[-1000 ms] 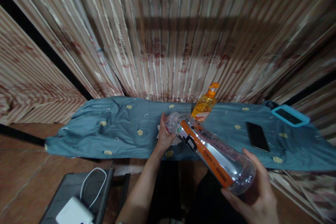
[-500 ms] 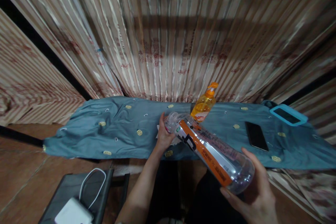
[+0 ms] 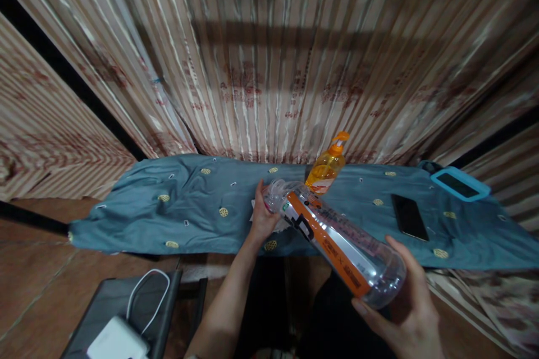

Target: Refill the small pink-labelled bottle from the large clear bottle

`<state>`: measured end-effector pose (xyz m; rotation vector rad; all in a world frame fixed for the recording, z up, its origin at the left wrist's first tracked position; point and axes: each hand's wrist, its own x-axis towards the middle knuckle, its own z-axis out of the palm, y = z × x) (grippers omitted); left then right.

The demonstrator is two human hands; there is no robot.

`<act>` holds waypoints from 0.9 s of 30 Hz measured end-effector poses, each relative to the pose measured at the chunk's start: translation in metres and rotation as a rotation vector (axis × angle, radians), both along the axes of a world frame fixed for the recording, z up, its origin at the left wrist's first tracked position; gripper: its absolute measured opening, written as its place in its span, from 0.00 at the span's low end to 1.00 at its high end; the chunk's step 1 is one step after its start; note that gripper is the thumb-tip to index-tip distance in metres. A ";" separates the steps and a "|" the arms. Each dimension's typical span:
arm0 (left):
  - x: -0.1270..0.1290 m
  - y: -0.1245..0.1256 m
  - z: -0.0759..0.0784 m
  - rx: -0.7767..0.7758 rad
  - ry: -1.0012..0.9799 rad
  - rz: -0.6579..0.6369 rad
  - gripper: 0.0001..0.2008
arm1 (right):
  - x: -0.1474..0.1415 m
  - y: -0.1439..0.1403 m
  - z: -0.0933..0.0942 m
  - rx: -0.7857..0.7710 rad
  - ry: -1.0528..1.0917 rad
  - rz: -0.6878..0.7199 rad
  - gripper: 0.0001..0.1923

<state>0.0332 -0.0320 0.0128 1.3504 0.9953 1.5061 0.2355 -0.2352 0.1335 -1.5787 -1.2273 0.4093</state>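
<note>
A large clear plastic bottle (image 3: 341,244) with an orange and silver label lies tilted across my view, its neck to the upper left and its base toward me on the right. My right hand (image 3: 410,311) grips the base, thumb below and fingers around the far side. At the neck end, my left hand (image 3: 264,217) is closed around the clear plastic, where a bit of pink shows; the mouth is not plain to see. White paper (image 3: 282,225) lies partly hidden under the left hand. Just behind the bottle stands a pump bottle (image 3: 324,171) of yellow liquid with an orange top.
A blue-green patterned cloth (image 3: 193,185) covers the narrow table. A black phone (image 3: 409,217) and a light-blue framed device (image 3: 461,184) lie to the right. Lower left, a dark stool (image 3: 109,297) bears a white charger (image 3: 118,339) with a cable. A striped curtain (image 3: 261,67) hangs behind.
Almost nothing differs. The view has shifted very slightly; both hands keep their hold on the clear bottle in nearly the same pose.
</note>
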 end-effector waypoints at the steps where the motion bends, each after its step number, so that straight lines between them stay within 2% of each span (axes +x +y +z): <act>1: 0.000 0.000 0.000 -0.002 -0.001 0.004 0.60 | 0.000 0.000 0.000 0.005 -0.014 0.001 0.45; 21: 0.000 0.001 0.001 0.014 -0.011 0.008 0.59 | -0.004 -0.002 -0.009 0.012 0.066 -0.011 0.47; 27: 0.001 0.000 0.003 0.023 -0.022 0.016 0.58 | -0.002 -0.003 -0.019 0.046 0.051 0.003 0.46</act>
